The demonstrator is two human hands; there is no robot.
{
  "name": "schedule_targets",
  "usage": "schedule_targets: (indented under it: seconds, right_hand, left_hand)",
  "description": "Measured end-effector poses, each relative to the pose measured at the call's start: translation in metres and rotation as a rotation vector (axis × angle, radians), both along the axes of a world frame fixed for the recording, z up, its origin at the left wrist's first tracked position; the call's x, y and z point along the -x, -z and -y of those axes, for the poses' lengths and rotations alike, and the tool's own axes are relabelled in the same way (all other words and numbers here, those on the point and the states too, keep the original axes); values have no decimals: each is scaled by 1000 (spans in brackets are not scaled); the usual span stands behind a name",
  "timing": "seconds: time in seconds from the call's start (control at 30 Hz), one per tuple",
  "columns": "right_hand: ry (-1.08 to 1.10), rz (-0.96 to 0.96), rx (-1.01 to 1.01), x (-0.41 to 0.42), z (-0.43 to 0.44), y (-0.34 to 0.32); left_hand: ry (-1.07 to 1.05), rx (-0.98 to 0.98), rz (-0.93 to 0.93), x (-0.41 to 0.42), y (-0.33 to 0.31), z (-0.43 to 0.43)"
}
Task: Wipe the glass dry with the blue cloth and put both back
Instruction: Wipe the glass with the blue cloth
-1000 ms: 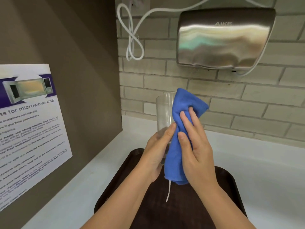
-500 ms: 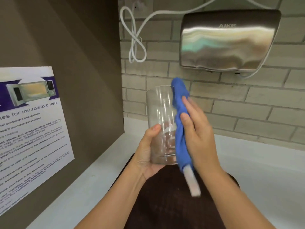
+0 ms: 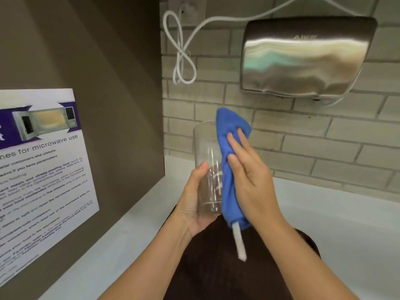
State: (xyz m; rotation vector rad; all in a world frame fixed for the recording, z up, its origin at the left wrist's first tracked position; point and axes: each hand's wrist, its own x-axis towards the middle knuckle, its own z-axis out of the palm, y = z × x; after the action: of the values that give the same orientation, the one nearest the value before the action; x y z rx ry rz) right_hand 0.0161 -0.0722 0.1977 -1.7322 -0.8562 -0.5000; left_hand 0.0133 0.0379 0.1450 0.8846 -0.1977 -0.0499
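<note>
Two hands aloft: left hand (image 3: pixel 195 204) gripping upright glass (image 3: pixel 206 161), right hand (image 3: pixel 249 180) flat-fingered against blue cloth (image 3: pixel 229 148).

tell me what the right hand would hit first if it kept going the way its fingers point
The right hand points up and left, fingers flat on the blue cloth against the glass. Sliding on, it would run over the cloth's top, then likely meet the brick wall; depth is unclear.

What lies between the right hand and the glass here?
In the head view, the blue cloth lies between the right hand and the glass, pressed against its side.
</note>
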Motion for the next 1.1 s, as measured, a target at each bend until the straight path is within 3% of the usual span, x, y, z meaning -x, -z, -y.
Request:
schedule_targets:
  seconds: [0.07, 0.2, 0.37, 0.5, 0.63, 0.8, 1.0, 1.1]
  right_hand:
    - [-56, -30, -31, 19, 4, 28]
    - [-41, 19, 112, 27, 6, 43]
    - [13, -260, -113, -10, 11, 7]
    - [30, -413, -244, 4, 16, 29]
    - [71, -389, -221, 19, 10, 44]
    - [109, -357, -273, -7, 9, 13]
    - [61, -440, -291, -5, 6, 29]
    - [65, -271, -171, 22, -1, 55]
  left_hand:
    - [8, 16, -25, -1, 3, -2]
    - [47, 52, -51, -4, 11, 1]
    - [46, -1, -73, -7, 10, 14]
    - [38, -43, -72, -11, 14, 10]
    - [61, -46, -75, -12, 17, 8]
    - [66, -71, -69, -9, 15, 14]
    - [46, -60, -71, -11, 16, 5]
    - [55, -52, -68, -11, 17, -3]
